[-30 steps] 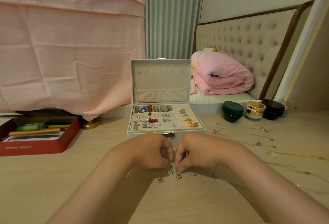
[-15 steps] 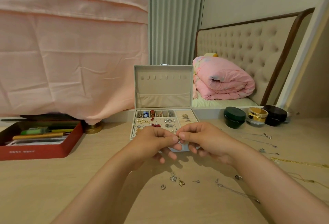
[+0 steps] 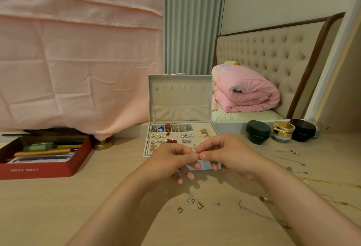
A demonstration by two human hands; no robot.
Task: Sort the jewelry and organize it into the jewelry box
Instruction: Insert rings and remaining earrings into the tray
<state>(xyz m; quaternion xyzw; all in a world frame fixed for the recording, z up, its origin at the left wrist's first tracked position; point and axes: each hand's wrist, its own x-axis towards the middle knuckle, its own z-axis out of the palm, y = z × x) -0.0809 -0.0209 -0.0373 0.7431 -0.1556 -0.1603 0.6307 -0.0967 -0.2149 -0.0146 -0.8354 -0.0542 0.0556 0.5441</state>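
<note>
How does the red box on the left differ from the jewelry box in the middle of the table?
The red box is red and shows no lid; the jewelry box is pale, its hinged lid standing upright. The red box holds long pen-like items in one space; the jewelry box holds small pieces in several compartments. Both are rectangular, open on top, and stand on the table.

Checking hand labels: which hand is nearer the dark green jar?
Right. The right hand sits nearer the camera and to the left of the dark green jar, not touching it; the left hand is further left; both pinch one small jewelry piece.
</note>
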